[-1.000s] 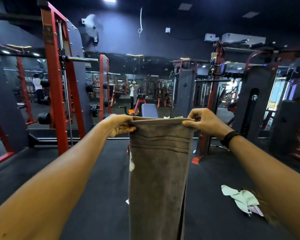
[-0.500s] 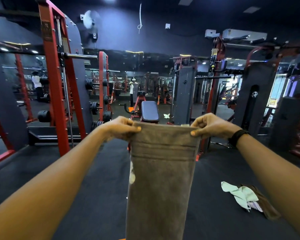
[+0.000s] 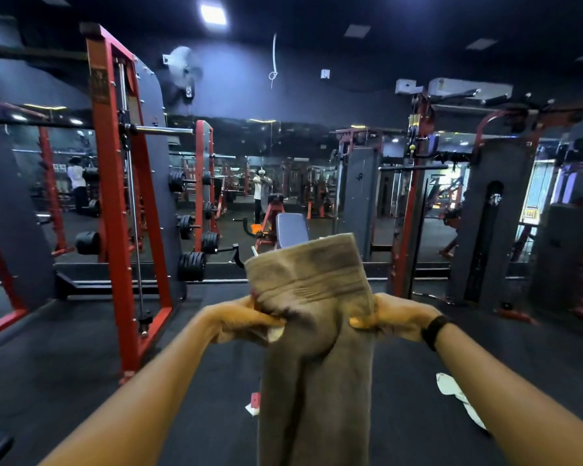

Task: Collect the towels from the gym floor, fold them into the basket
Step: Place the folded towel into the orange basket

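Note:
A long grey-brown towel [image 3: 317,381] hangs in front of me, held out at arm's length. My left hand [image 3: 246,319] grips its left edge and my right hand [image 3: 392,316] grips its right edge, both a little below the top hem. The top band of the towel stands up above my fingers and leans away from me. A pale green towel [image 3: 458,396] lies on the dark floor at the right, partly hidden by my right forearm. No basket is in view.
A red squat rack [image 3: 125,203] with weight plates stands at the left. A blue-padded bench [image 3: 292,228] is straight ahead before a wall mirror. Cable machines [image 3: 414,203] stand at the right. A small red and white item [image 3: 253,403] lies on the floor beside the towel.
My hands have dropped lower and slid down from the towel's top corners to its side edges, so the top hem now stands above them. The head camera has tilted up slightly.

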Demonstrator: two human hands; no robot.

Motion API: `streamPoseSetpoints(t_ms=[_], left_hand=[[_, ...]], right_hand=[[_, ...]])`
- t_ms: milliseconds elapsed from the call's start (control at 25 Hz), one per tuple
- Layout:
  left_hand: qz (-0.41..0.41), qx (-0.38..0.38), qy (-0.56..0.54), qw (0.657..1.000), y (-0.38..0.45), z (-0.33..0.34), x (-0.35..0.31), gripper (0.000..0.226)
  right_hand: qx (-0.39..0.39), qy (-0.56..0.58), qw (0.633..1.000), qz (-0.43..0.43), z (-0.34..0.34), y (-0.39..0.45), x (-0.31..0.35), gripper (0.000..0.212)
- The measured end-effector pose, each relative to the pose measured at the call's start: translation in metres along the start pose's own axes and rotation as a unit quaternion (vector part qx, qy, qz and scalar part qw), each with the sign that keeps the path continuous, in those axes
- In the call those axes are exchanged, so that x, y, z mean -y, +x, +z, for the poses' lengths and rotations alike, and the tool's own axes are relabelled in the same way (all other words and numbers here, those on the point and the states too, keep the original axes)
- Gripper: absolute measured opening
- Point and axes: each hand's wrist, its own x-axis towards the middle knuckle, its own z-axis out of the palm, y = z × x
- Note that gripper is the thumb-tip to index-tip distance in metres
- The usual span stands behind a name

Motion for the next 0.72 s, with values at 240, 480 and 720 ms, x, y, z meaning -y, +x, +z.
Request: streamPoseSetpoints(t_ms=[240,480,720], left_hand=[[0.023,0.002,-0.136,0.99,-0.012,-0.014,-0.003,0.049],[0.047,-0.087,-0.15,0.984,-0.006,-0.012,0.0,0.08],[-0.027,-0.081,-0.013,0.996,-0.009,-0.011,0.002,0.05]], right_hand=[[-0.044,0.176,0.979,-0.094,-0.011,-0.01,0.016,0.078],[-0.051,0.161,0.98,-0.106,-0.009,-0.008,0.006,0.083],[0.016,0.031,0.999,0.003,0.001,-0.015,-0.002,0.063]])
